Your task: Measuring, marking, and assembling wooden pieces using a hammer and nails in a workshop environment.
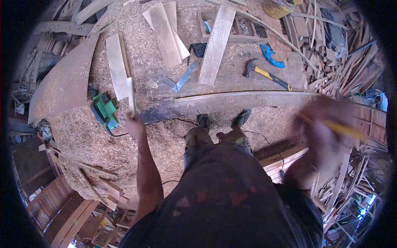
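Observation:
My left hand [135, 125] is closed round the near end of a narrow pale wood strip [131, 97]. The strip lies beside a short board [117, 68] on the shavings-covered bench. A green electric planer [106, 110] sits just left of that hand. My right hand [324, 124] is raised at the right and smeared by motion. A long yellow thing [345, 129] crosses it and appears held; its kind is too blurred to tell. On the bench between the hands are a metal try square [178, 84], a hammer with a yellow and black handle [266, 75] and a blue curved tool handle [272, 56].
A long board [217, 47] leans over a divided wooden tray [248, 39]. Two more boards [165, 37] overlap at the far middle. A brown sheet [64, 82] covers the left. Scrap wood [331, 62] is heaped at the right; a yellow bucket [277, 8] stands behind. Cables cross the floor.

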`<act>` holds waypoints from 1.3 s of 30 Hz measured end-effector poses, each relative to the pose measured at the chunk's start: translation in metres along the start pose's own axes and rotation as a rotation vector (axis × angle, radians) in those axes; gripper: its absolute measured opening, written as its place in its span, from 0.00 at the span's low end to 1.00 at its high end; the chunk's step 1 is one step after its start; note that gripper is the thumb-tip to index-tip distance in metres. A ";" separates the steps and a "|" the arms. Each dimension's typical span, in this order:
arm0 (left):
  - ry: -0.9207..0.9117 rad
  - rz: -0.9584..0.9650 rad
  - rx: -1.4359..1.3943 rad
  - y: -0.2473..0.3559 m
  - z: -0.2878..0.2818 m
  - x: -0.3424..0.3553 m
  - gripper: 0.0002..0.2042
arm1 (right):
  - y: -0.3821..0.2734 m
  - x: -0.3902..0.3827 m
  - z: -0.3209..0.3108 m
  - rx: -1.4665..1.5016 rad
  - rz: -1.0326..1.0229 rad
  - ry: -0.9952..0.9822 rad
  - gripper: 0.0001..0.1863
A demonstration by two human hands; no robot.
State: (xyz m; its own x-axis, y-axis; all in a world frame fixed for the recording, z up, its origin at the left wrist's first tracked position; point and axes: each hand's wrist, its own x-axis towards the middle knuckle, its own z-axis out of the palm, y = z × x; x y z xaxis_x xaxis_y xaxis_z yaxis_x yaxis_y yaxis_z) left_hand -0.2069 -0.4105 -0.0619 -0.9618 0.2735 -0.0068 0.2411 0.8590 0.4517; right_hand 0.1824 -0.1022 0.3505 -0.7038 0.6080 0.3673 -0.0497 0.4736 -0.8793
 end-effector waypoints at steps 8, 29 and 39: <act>-0.153 0.604 -0.159 0.106 0.039 -0.066 0.16 | 0.290 -0.061 0.164 -0.569 0.170 -0.240 0.27; -0.330 -0.269 -0.948 0.079 0.154 -0.068 0.14 | 0.410 -0.084 0.169 -0.698 0.218 -0.383 0.25; -0.296 -0.386 -1.190 0.084 0.151 -0.074 0.15 | 0.405 -0.087 0.185 -0.963 0.325 -0.471 0.25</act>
State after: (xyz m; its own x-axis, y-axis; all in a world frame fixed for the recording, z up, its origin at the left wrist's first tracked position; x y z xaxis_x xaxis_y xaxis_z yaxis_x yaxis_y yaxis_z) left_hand -0.0960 -0.2928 -0.1583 -0.8412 0.3115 -0.4420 -0.4556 0.0318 0.8896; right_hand 0.0927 -0.0813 -0.0940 -0.7914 0.5878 -0.1679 0.6112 0.7555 -0.2360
